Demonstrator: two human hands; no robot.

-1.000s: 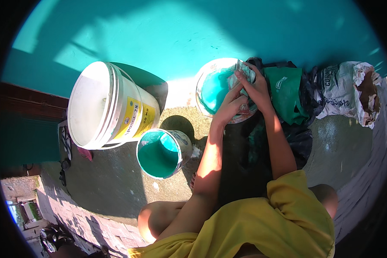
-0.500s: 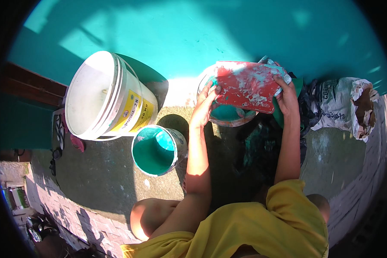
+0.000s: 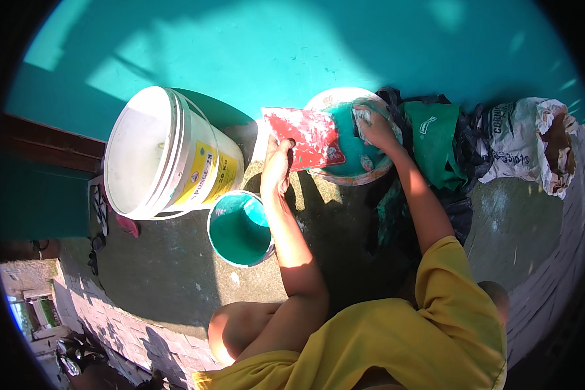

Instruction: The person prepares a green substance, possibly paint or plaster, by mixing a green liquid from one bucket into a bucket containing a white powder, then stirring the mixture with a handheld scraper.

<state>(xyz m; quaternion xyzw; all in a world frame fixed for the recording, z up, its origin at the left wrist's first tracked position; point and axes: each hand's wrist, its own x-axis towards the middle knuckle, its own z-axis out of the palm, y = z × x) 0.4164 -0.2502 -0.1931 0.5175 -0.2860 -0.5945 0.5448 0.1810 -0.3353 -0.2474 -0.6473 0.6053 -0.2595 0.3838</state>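
My left hand (image 3: pixel 278 166) is closed on the near edge of a flat red rectangular plate (image 3: pixel 309 140), which is smeared with white. The plate overlaps the left rim of a wide round bucket (image 3: pixel 335 97) with teal liquid inside. Over that liquid my right hand (image 3: pixel 378 132) is closed round a small grey-white pad (image 3: pixel 360 117), whose exact kind I cannot make out. A small pale lump (image 3: pixel 366 162) shows at the bucket's near inner side. Left of my left forearm stands a smaller pail (image 3: pixel 240 227), teal inside.
A large white bucket (image 3: pixel 221 153) with a yellow label leans at the left. Rightward lie a green bag (image 3: pixel 435 140), black plastic (image 3: pixel 460 218) and a torn paper sack (image 3: pixel 517 143). A teal wall (image 3: pixel 273 52) rises behind. Slippers (image 3: pixel 99 211) rest far left.
My right hand has let go of the red plate and moved into the wide bucket with the pad. My left hand has carried the plate leftward, uncovering more of the bucket.
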